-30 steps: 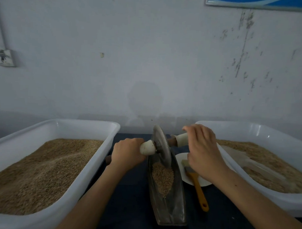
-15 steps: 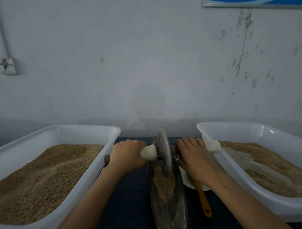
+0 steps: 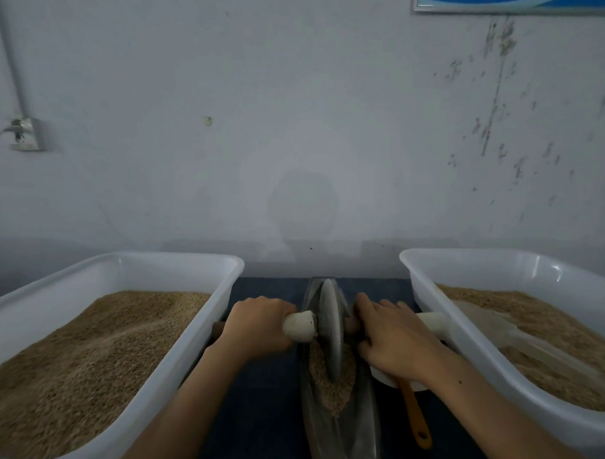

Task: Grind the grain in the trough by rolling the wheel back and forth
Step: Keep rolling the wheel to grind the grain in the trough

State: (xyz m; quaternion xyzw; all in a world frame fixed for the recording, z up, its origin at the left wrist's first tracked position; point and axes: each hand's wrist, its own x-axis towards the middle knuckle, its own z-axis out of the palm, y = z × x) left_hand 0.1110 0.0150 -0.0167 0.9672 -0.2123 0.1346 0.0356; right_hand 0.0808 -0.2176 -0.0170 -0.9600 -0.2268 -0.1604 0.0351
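Dark tabletop (image 3: 260, 416) btwn two white tubs — trough (image 3: 342, 433) w/ grain (image 3: 333, 385) in the middle. Wheel (image 3: 329, 330) upright in it; left hand (image 3: 256, 325) clenched round axle handle (image 3: 299, 326), right hand (image 3: 393, 339) fingers draped over the other side — grip unclear.

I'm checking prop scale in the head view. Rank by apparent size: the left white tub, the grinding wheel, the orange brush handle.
1. left white tub, by far the largest.
2. grinding wheel.
3. orange brush handle, smallest, though a hand hides its upper end.
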